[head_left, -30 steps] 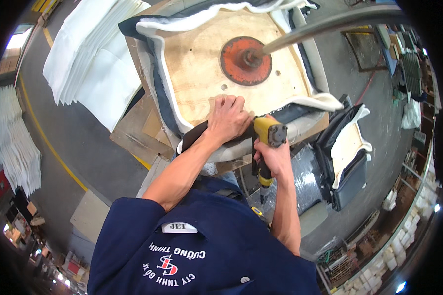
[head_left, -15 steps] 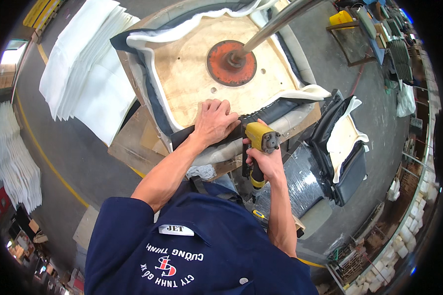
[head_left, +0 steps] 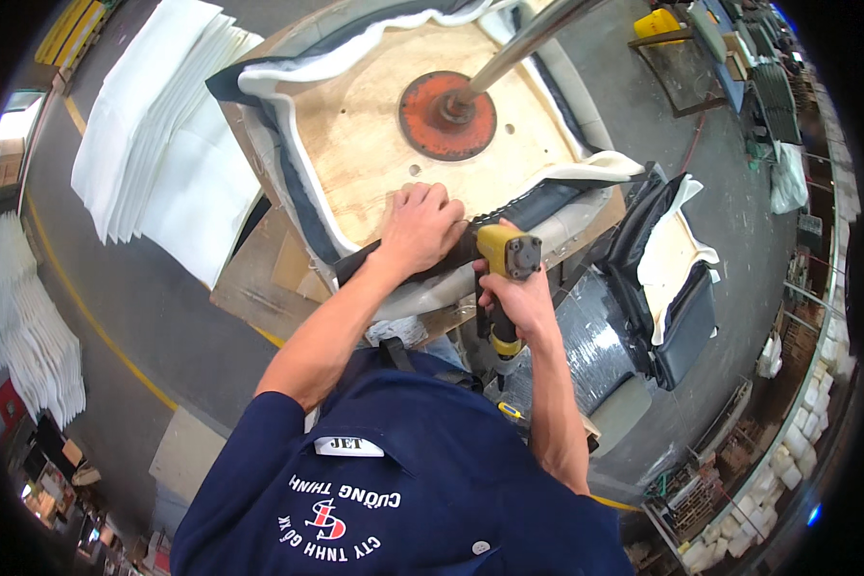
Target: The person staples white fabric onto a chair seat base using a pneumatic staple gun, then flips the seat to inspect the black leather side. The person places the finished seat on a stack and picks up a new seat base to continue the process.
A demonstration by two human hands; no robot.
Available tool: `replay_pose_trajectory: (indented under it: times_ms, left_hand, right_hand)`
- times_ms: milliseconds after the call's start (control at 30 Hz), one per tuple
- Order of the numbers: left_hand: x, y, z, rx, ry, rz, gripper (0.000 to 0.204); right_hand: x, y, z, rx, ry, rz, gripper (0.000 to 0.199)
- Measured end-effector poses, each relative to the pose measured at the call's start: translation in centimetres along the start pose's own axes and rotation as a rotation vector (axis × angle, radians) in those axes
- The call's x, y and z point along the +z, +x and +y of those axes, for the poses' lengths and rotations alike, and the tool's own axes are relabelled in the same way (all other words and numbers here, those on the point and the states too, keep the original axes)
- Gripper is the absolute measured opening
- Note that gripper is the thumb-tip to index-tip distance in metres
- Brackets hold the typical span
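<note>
A square seat panel of bare plywood [head_left: 346, 144] lies underside up, with white padding [head_left: 302, 173] and a black cover [head_left: 538, 200] folded over its edges. My left hand [head_left: 420, 228] bends its fingers over the near edge and presses the black cover against the wood. Just right of it, my right hand [head_left: 520, 300] grips a yellow and black staple gun [head_left: 509, 252] by its handle. The gun's nose meets the folded cover, its tip hidden behind the body. A row of staples shows along the cover to the right.
An orange-red disc [head_left: 446, 115] on a metal rod [head_left: 528, 43] stands against the plywood's middle. White padding sheets [head_left: 154, 125] are stacked at the left. Another black-covered seat piece [head_left: 677, 274] rests on a plastic-wrapped stack [head_left: 586, 336] at right. A yellow container [head_left: 657, 23] sits far right.
The staple gun has shifted slightly away from me and a little left along the seat's edge. My left hand keeps its hold on the cover. The whole view has tilted slightly.
</note>
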State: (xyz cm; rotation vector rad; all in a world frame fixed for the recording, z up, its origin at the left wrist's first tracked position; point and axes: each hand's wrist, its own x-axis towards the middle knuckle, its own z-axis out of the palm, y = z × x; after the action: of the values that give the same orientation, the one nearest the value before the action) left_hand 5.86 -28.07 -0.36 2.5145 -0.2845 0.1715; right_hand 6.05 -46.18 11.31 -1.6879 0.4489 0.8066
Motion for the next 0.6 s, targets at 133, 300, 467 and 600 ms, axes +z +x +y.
replay_pose_trajectory:
  times_ms: [133, 300, 467, 600]
  left_hand:
    - [-0.7, 0.0, -0.8, 0.075, -0.005, -0.037, 0.023]
    - [-0.2, -0.5, -0.3, 0.044, -0.019, 0.040, 0.018]
    - [0.0, -0.7, 0.2, -0.011, -0.057, 0.061, 0.017]
    - [0.3, 0.4, 0.3, -0.017, -0.028, 0.072, 0.015]
  right_hand:
    - [-0.8, -1.1, 1.9, -0.031, 0.089, -0.011, 0.090]
    - [0.0, -1.1, 1.9, -0.024, 0.131, -0.035, 0.091]
    - [1.4, -0.6, 1.2, 0.015, 0.061, -0.013, 0.087]
    - [1.5, 0.6, 0.6, -0.004, -0.119, 0.006, 0.083]
